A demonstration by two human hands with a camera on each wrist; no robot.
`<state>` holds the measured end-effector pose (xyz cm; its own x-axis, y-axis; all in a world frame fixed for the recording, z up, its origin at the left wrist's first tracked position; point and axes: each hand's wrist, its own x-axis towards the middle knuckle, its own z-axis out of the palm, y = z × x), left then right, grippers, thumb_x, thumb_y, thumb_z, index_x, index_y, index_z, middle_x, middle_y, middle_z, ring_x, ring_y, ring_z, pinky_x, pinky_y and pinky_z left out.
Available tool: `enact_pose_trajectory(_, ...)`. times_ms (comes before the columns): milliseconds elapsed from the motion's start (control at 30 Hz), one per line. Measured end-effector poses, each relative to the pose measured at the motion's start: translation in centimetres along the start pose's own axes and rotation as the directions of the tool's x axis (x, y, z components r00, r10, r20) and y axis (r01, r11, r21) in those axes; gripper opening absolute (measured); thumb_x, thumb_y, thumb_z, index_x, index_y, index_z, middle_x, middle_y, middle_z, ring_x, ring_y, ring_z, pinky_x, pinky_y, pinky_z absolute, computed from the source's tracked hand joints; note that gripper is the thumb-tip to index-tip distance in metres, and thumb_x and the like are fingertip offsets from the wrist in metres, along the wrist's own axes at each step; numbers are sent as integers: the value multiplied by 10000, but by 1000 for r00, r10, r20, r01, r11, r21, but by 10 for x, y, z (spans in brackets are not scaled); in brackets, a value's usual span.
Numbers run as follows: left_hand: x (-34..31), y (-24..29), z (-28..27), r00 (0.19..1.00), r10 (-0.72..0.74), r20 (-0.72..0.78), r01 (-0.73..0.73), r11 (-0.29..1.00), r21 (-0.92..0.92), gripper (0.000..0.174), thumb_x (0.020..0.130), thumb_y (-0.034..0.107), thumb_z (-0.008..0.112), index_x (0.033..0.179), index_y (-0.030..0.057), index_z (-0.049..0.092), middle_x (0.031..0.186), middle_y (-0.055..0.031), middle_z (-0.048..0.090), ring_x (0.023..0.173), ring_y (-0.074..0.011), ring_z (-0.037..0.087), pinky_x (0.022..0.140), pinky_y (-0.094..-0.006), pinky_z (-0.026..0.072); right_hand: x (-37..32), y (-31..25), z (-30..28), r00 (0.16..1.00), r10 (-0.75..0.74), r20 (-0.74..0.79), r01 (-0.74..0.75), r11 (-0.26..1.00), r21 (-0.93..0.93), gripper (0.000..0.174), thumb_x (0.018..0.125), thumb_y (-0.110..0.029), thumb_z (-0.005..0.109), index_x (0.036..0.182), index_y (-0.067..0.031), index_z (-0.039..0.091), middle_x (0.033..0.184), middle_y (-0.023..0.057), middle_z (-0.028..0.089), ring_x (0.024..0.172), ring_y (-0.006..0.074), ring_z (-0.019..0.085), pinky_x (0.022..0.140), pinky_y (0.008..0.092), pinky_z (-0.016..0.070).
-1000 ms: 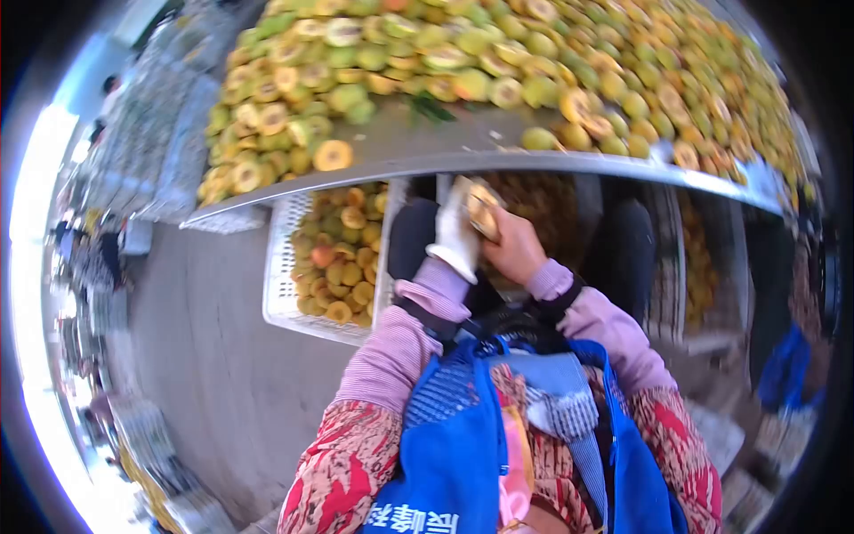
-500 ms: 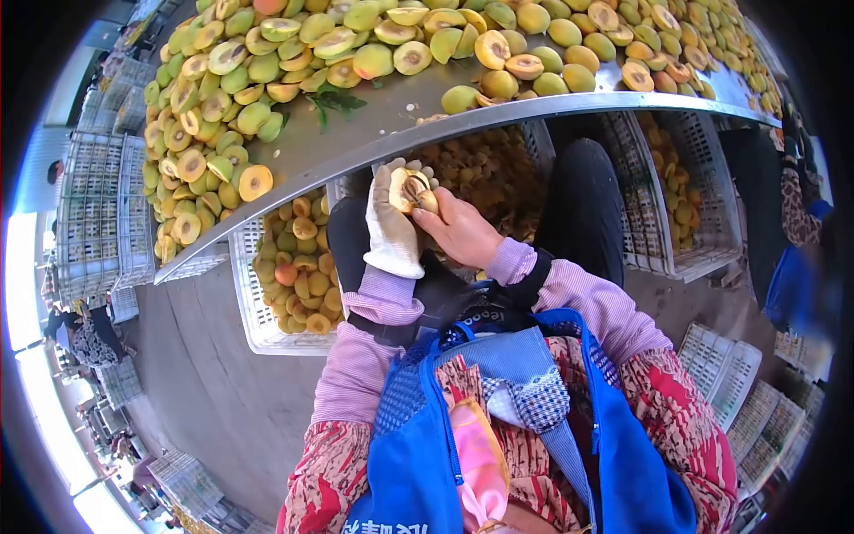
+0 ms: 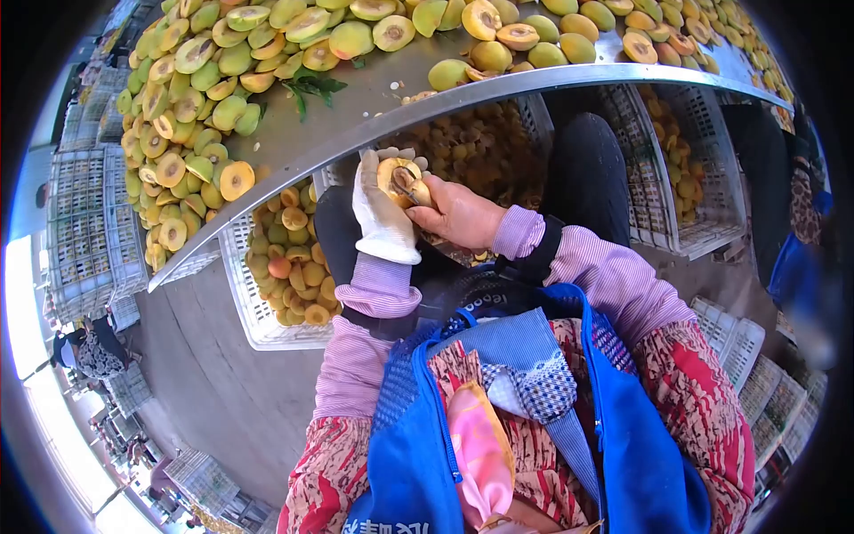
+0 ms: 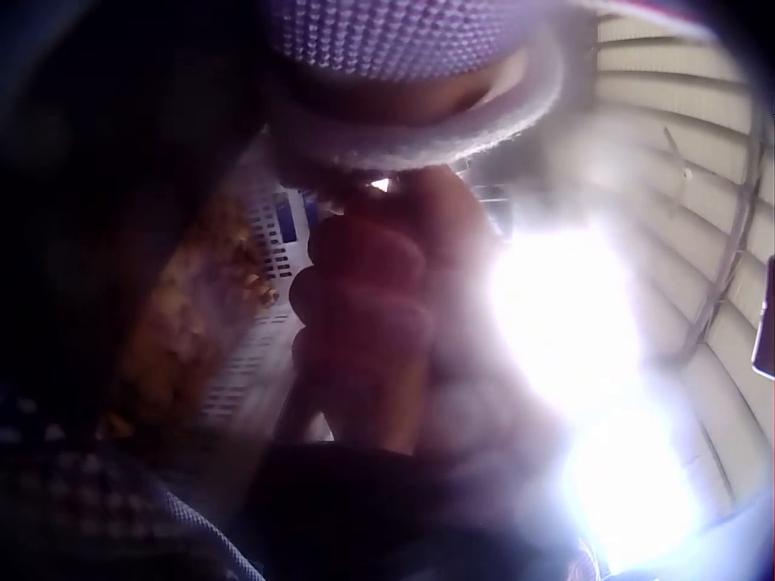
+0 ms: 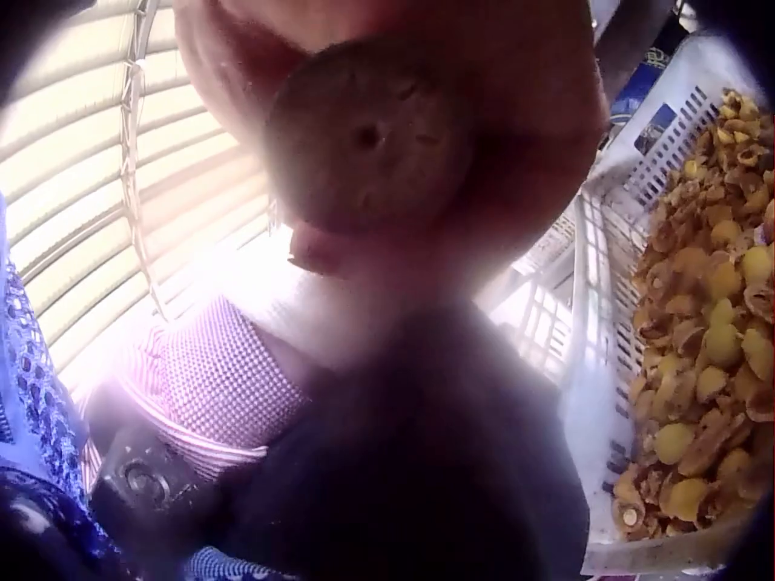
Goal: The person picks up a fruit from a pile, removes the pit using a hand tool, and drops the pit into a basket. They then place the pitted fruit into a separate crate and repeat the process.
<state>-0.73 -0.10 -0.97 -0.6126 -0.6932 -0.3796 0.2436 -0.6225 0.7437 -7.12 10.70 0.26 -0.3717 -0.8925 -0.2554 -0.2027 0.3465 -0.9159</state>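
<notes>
My left hand (image 3: 381,214), in a white glove, holds a peach half (image 3: 388,178) with its cut face up. The peach's hollow is brown in the middle. My bare right hand (image 3: 464,215) grips a small pitting tool, whose thin curved metal end (image 3: 409,185) is at the hollow. In the right wrist view, the round end of the tool's handle (image 5: 367,136) shows inside the curled hand. The left wrist view is dark; the right hand's curled fingers (image 4: 369,272) appear below the glove's cuff (image 4: 418,143).
A metal table (image 3: 342,133) bears a heap of halved peaches (image 3: 191,98) and a leafy sprig (image 3: 311,87). Below its edge stand a white crate (image 3: 238,289) of peach halves, a crate of scraps (image 5: 593,351) between the knees, and another crate (image 3: 712,227) at right.
The head view has shifted, and the hands now appear lower left. The peach half has turned to show its cut face, with the right hand beside it rather than over it.
</notes>
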Motion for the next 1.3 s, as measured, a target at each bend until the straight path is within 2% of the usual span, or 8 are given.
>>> enact_pose_trajectory(167, 0, -10, -3, 994, 106, 0, -106, 993, 53, 325, 896, 338, 505, 914, 15, 543, 847, -122, 604, 744, -242, 611, 683, -335, 508, 3, 9, 3, 1000, -29, 0, 29, 1000, 3, 355, 872, -265, 525, 1056, 26, 436, 819, 200, 579, 725, 305, 579, 681, 371, 465)
enact_pose_trajectory(233, -6, -6, -1, 953, 279, 115, -301, 892, 337, 313, 903, 331, 486, 898, 22, 535, 847, -135, 606, 764, -250, 608, 715, -358, 511, -5, -9, -5, 991, 83, 100, -93, 991, 94, 334, 878, -263, 520, 1043, 16, 440, 781, 162, 571, 654, 254, 567, 619, 346, 467)
enact_pose_trajectory(300, -8, 0, 0, 970, 213, 120, -240, 923, 300, 312, 904, 323, 490, 914, 15, 539, 865, -136, 604, 767, -246, 608, 716, -356, 512, -6, -11, -5, 962, 182, 205, -218, 961, 171, 312, 884, -261, 515, 1030, 6, 443, 743, 123, 563, 583, 203, 556, 557, 322, 468)
enact_pose_trajectory(367, -8, 2, 0, 994, 22, 103, -36, 991, 130, 315, 900, 319, 497, 923, 7, 539, 882, -136, 602, 785, -250, 610, 722, -362, 512, -3, 4, 1, 995, 2, 99, -17, 989, 148, 254, 899, -250, 498, 990, -19, 446, 649, 47, 506, 457, 109, 478, 426, 260, 412)
enact_pose_trajectory(600, -2, 15, -7, 905, -314, 285, 257, 941, 220, 281, 897, 266, 503, 941, -10, 538, 889, -151, 596, 832, -284, 606, 759, -381, 505, -12, -3, -25, 859, 180, 478, -333, 907, 257, 212, 907, -281, 461, 839, -83, 429, 537, -22, 400, 387, 68, 383, 356, 259, 351)
enact_pose_trajectory(967, -10, 2, -10, 984, -68, 162, 24, 965, 261, 498, 856, 471, 522, 955, -16, 551, 845, -148, 605, 758, -245, 611, 693, -352, 518, -9, 5, -29, 825, 167, 540, -366, 886, 286, 226, 900, -330, 495, 851, -111, 473, 517, -37, 364, 361, 60, 359, 311, 229, 300)
enact_pose_trajectory(1100, -15, 8, -3, 975, -15, 221, -73, 921, 384, 336, 867, 311, 562, 908, -22, 561, 807, -156, 618, 688, -239, 615, 625, -340, 521, -8, -1, -40, 673, 220, 706, -583, 746, 323, 248, 895, -360, 495, 798, -135, 454, 514, -41, 362, 359, 49, 351, 314, 223, 307)
enact_pose_trajectory(1300, -17, 13, 1, 966, -136, 220, 50, 933, 357, 216, 834, 200, 612, 824, -15, 590, 744, -117, 629, 650, -178, 605, 602, -292, 504, -8, -12, -42, 678, 306, 669, -519, 843, 140, 260, 900, -357, 496, 789, -131, 432, 494, -55, 345, 360, 37, 343, 306, 203, 298)
